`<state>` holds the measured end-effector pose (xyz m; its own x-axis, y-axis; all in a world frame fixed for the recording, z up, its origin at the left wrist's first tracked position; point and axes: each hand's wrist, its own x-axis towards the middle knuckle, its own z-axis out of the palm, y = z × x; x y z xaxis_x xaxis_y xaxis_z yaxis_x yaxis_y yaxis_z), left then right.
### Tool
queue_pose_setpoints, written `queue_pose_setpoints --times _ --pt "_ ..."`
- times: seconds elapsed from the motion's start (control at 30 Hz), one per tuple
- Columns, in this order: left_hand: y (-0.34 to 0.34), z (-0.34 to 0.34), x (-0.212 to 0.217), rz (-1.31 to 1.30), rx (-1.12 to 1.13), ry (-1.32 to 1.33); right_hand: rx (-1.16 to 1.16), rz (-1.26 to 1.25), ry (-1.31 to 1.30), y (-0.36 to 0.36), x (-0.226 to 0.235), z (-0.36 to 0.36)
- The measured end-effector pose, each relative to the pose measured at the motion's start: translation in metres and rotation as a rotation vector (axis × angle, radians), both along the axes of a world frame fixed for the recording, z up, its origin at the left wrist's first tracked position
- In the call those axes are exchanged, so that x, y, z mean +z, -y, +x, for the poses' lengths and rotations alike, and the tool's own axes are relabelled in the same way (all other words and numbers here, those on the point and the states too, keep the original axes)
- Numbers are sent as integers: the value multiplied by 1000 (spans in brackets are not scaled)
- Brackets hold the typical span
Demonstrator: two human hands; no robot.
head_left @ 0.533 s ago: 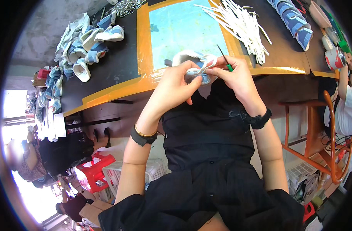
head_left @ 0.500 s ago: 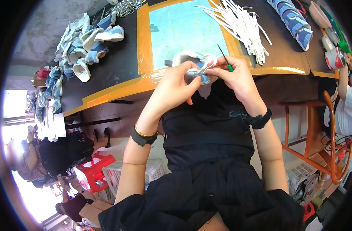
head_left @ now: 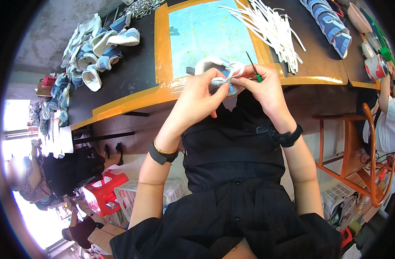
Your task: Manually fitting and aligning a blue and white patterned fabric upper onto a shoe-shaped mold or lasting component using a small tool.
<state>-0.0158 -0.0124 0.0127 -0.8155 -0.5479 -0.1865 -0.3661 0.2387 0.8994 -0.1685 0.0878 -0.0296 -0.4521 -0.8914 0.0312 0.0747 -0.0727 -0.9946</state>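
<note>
Blue-and-white shoe (head_left: 227,70), soft-looking with a thick pale rim, sits upper centre on my feed. I see the left hand (head_left: 201,96) curled closed around it; the right hand (head_left: 263,86) pinches its near side, also gripping a green-handled tool (head_left: 259,78). Print on the red-and-white tin (head_left: 375,67), upper right, is too small for me.

The shoe (head_left: 235,69) was white and pale blue, my tool (head_left: 259,78) green and black. My shirt (head_left: 236,166) and the tabletop (head_left: 135,64) were black, the tape (head_left: 162,43) orange, the mat (head_left: 208,32) yellow-flecked turquoise, the strips (head_left: 273,32) white, the stool (head_left: 106,196) red.
</note>
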Motion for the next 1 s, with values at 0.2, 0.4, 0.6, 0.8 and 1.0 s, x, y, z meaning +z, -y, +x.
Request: queue_pose_setpoints --times 0.2,0.4,0.6,0.8,1.0 --pt "-4 -2 -3 -38 41 -23 -70 -57 -84 0 0 5" --pt "-6 -1 -1 -29 59 -26 -244 -45 -343 -13 14 4" --pt "-5 -3 -2 -44 74 -35 -138 -171 -705 -36 10 10" --pt "-5 -2 -1 -23 50 -26 -175 -102 -905 -36 5 13" --pt "-5 -2 -3 -45 66 -44 -139 -49 -980 -35 11 12"
